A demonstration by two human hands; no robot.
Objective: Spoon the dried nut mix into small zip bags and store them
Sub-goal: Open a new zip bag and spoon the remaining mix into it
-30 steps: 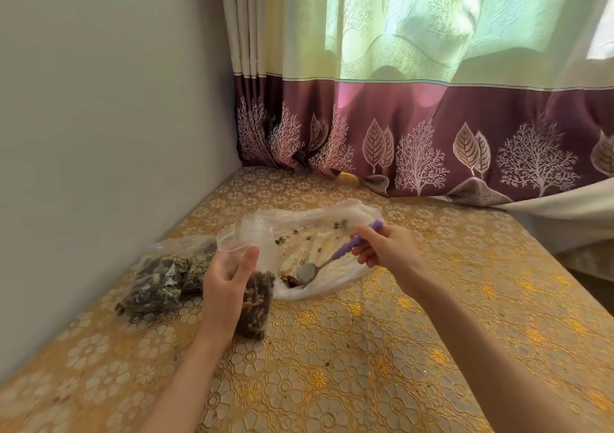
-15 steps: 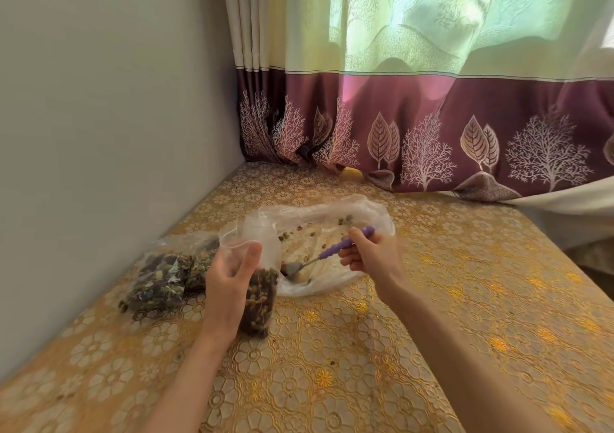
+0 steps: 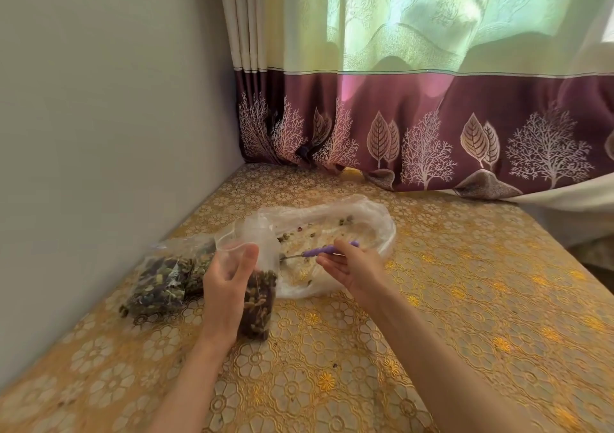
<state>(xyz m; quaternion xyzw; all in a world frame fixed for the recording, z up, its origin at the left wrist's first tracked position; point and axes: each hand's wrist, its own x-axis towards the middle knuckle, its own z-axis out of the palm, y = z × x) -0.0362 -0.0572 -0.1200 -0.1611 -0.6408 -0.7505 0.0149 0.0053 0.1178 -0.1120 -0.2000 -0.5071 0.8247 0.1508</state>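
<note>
Two hands: my left hand (image 3: 229, 286) grips the small bag (image 3: 257, 286) upright, mouth open, at centre frame; right hand (image 3: 352, 268) pinches the spoon (image 3: 319, 252) to tip nuts in.

Both forearms reach forward from the lower edge of the view, bare to the wrist. The left hand (image 3: 229, 286) stands upright with its back toward the camera, thumb raised and fingers curled round a small zip bag (image 3: 257, 286). The right hand (image 3: 354, 271) lies palm-up, fingers loosely extended leftward, pinching a purple-handled spoon (image 3: 319, 252).
</note>
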